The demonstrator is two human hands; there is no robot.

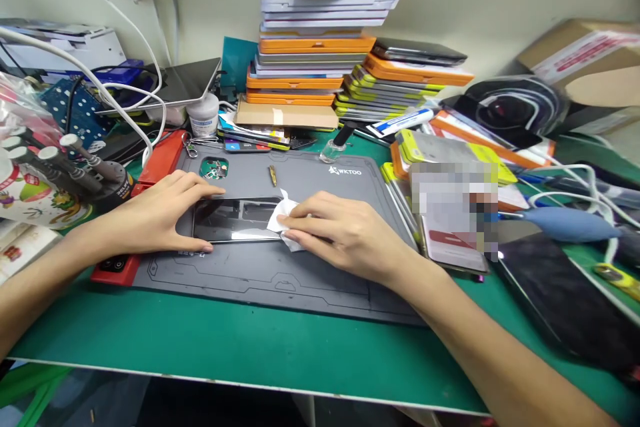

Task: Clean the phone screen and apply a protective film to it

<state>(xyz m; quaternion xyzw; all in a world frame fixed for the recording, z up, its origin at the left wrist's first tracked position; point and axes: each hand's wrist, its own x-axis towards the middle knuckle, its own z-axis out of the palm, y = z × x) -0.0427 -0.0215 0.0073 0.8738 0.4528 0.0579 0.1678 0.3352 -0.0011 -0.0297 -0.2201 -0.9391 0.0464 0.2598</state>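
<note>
A phone (pixel 233 219) with a dark, glossy screen lies flat on the grey work mat (pixel 310 287). My left hand (pixel 173 213) spans its left end, thumb at the near edge and fingers at the far edge. Pinched in my right hand (pixel 345 230) is a crumpled white wipe (pixel 281 213), pressed against the right part of the screen. Just beyond the phone lies a small brass-coloured piece (pixel 273 175). Screws and small metal bits sit in the mat's recess (pixel 215 169).
A glass bottle with black cap (pixel 337 145) stands at the mat's far edge. Behind rise stacked flat boxes (pixel 315 47). Screwdrivers in a holder (pixel 100 173) stand at left. On the right are a blue air blower (pixel 565 223), a black pouch (pixel 565 300) and cables.
</note>
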